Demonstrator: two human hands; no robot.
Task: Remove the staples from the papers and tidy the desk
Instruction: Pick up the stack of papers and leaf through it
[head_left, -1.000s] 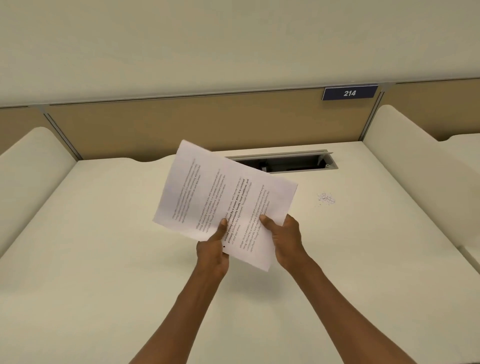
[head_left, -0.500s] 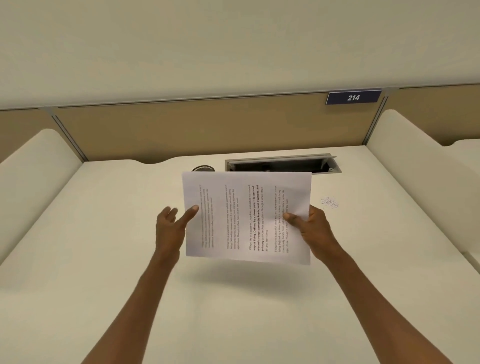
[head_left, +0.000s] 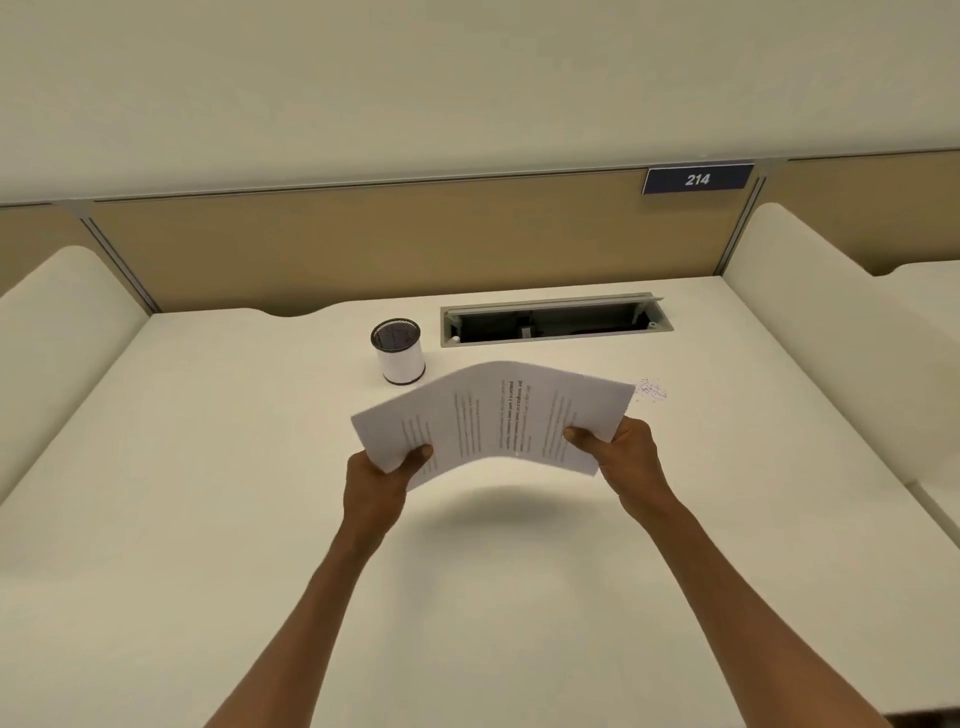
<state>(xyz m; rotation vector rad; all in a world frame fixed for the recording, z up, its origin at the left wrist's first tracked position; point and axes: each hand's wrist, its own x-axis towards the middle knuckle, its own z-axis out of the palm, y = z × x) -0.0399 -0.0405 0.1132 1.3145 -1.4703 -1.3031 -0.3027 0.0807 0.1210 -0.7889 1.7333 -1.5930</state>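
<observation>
A thin stack of printed white papers (head_left: 493, 415) hangs above the middle of the cream desk (head_left: 208, 519), bowed upward in the centre. My left hand (head_left: 382, 475) pinches its near left corner. My right hand (head_left: 621, 449) pinches its right edge, thumb on top. A small heap of loose staples (head_left: 652, 389) lies on the desk just beyond the papers' right corner. No staple shows on the papers.
A mesh-topped white pen cup (head_left: 399, 351) stands behind the papers, left of an open cable tray slot (head_left: 556, 318). Curved white dividers (head_left: 810, 332) flank the desk on both sides; a tan panel with a "214" sign (head_left: 697, 179) closes the back.
The papers dropped lower and flatter, now bowed, uncovering the pen cup. My left hand, open beside the left edge half a second ago, now pinches the near left corner.
</observation>
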